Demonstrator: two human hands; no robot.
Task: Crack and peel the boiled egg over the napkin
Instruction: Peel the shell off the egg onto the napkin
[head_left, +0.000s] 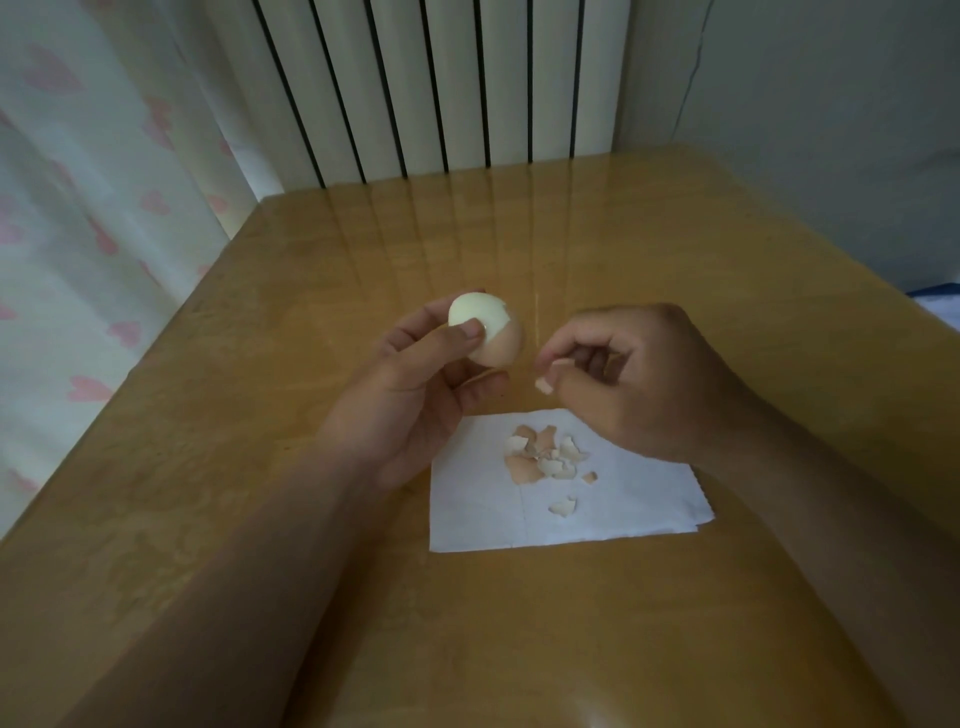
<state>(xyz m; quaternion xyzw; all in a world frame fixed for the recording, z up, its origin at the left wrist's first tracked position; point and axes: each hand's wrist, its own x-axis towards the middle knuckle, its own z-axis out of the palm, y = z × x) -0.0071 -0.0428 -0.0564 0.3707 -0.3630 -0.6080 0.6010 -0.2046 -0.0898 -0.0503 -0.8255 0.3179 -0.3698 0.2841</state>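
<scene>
My left hand (415, 395) holds the boiled egg (488, 328) above the table, thumb pressed on its side. The egg's upper left part is bare and white; brown shell still covers its lower right part. To the right of the egg, my right hand (639, 384) pinches a small piece of shell (544, 385) between thumb and fingers, above the far edge of the napkin. The white napkin (623, 509) lies flat on the table below both hands. Several shell fragments (545, 457) are piled near its far middle, with one loose fragment nearer to me.
The wooden table (311, 467) has its left edge beside a curtain with pink hearts (78, 260). A white radiator (441, 88) stands behind the far edge. A pale wall runs along the right side.
</scene>
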